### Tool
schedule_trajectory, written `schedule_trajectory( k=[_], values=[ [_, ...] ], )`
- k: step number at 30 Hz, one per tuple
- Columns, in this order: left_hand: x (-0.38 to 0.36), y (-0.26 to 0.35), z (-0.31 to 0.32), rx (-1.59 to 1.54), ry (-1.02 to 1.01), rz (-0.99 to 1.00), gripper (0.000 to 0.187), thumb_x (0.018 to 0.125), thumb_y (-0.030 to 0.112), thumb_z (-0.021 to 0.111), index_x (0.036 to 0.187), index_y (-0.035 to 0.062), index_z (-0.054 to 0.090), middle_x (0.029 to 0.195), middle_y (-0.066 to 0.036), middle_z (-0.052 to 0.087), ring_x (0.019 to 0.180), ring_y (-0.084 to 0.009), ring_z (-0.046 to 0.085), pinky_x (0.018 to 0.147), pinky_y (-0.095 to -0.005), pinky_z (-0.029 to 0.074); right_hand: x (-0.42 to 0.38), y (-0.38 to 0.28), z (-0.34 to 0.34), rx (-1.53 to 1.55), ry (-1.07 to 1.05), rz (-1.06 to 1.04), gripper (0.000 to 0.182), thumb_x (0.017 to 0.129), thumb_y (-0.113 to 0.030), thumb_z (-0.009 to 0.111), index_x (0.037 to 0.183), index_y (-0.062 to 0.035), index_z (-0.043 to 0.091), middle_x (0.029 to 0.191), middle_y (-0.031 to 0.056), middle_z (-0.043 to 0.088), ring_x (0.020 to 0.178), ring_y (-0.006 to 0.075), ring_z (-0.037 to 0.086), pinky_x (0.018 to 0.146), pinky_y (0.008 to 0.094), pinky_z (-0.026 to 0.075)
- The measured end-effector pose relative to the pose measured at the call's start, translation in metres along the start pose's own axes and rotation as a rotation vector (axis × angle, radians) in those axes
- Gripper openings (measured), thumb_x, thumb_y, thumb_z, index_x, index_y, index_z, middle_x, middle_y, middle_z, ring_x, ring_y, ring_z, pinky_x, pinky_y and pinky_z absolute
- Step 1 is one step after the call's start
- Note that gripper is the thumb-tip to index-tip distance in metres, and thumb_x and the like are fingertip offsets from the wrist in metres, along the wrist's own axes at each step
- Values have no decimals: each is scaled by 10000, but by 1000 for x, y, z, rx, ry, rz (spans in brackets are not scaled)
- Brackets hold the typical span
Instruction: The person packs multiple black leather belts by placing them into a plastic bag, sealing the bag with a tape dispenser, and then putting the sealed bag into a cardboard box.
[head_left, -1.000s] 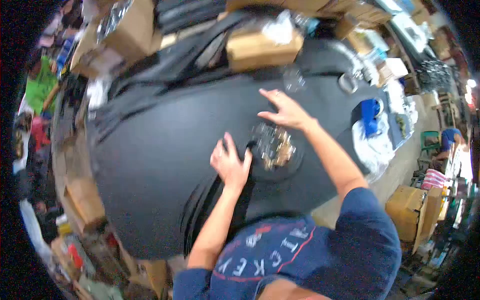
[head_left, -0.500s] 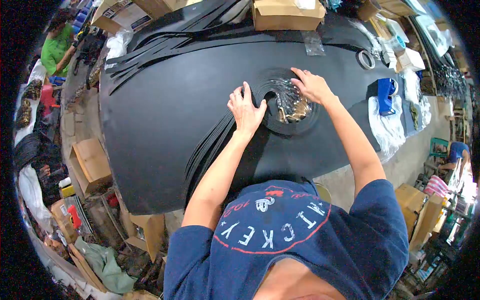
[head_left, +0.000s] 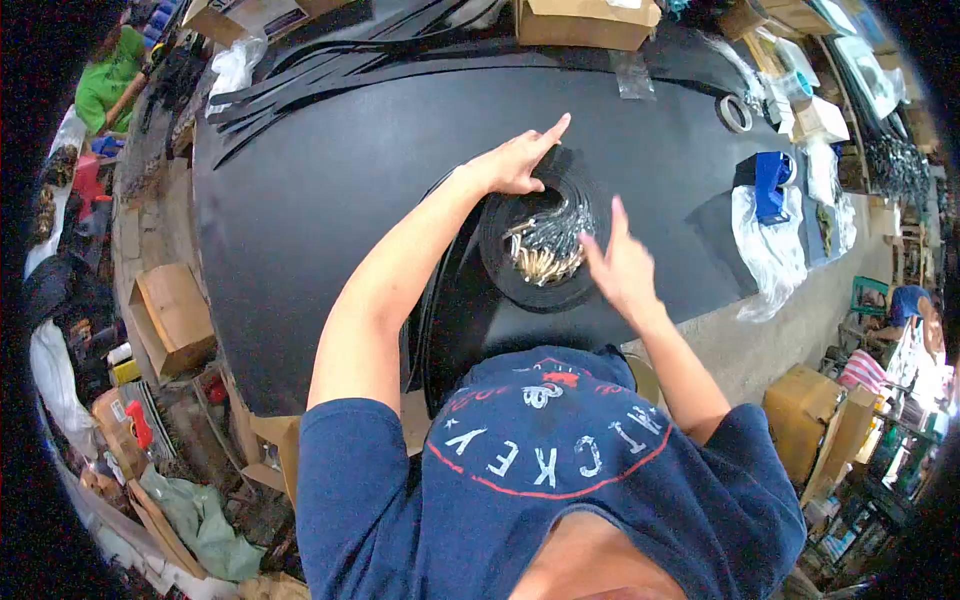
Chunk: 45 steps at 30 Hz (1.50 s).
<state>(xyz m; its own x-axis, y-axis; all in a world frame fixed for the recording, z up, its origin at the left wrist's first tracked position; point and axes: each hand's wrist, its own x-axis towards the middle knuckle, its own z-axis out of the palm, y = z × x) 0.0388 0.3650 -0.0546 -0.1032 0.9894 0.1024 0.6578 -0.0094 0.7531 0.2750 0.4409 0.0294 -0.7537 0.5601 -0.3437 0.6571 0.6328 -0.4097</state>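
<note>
A flat coil of black strips (head_left: 552, 297) lies on the black tabletop (head_left: 330, 220) in front of me. Inside the ring, a bunch of brass-coloured and silvery metal ends (head_left: 545, 262) shows. My left hand (head_left: 518, 163) is at the coil's far left edge, its index finger stretched away and its thumb apart, near the inner side of the ring. At the right edge, my right hand (head_left: 625, 268) has its index finger and thumb spread, slightly blurred. Loose strip lengths (head_left: 430, 330) trail from the coil toward my body, partly behind my left arm.
More black strips (head_left: 300, 95) lie along the far left of the table. A cardboard box (head_left: 585, 25) stands at the back. On the right are a tape roll (head_left: 733, 114), a blue tape dispenser (head_left: 772, 188) and clear plastic (head_left: 765, 255). A person in green (head_left: 108, 85) is at far left.
My left hand has moved to the coil's far side, and my right hand has come down its right edge, nearer me. The coil has shifted slightly toward me and turned, with the metal ends now at its near side.
</note>
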Motion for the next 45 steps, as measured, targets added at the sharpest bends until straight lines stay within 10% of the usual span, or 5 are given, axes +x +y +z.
schedule_trajectory(
  k=[4,7,20,26,45],
  values=[
    [-2,-5,2,-9,5,-19,1202,619,83,795,1499,108,-23,1322,-202,487,1208,-390,448,1057,-440,350,70,-6,3,-2,339,-626,1043,628,-136,776,1453,0,153,1314,289,428,1201,434,441,1018,440,383],
    [-1,0,2,63,27,-72,1192,631,134,797,1498,110,-21,1361,-206,444,1242,-395,415,1056,-484,332,115,-14,27,-87,368,-791,1084,611,-93,761,1474,-37,107,1249,270,477,1114,435,497,972,449,424],
    [-36,14,21,312,366,-369,770,701,356,761,1296,-31,461,1207,-195,549,1153,-365,486,941,-522,414,131,-16,33,-78,168,-779,1085,581,-77,724,1489,-93,131,1118,239,537,971,389,535,846,450,472],
    [-97,51,41,421,455,-597,695,830,363,625,1332,-60,396,1217,-201,502,1124,-355,471,898,-501,425,135,-9,45,-235,211,-729,795,589,-173,710,1332,-60,452,1190,241,498,1098,368,473,892,463,436],
    [-109,66,61,374,595,-703,958,657,244,726,1402,-107,237,1300,-281,467,1105,-413,489,1022,-443,363,116,0,38,-151,278,-382,837,598,-186,753,1340,-59,387,1226,222,489,1104,397,481,908,505,429]
  ],
)
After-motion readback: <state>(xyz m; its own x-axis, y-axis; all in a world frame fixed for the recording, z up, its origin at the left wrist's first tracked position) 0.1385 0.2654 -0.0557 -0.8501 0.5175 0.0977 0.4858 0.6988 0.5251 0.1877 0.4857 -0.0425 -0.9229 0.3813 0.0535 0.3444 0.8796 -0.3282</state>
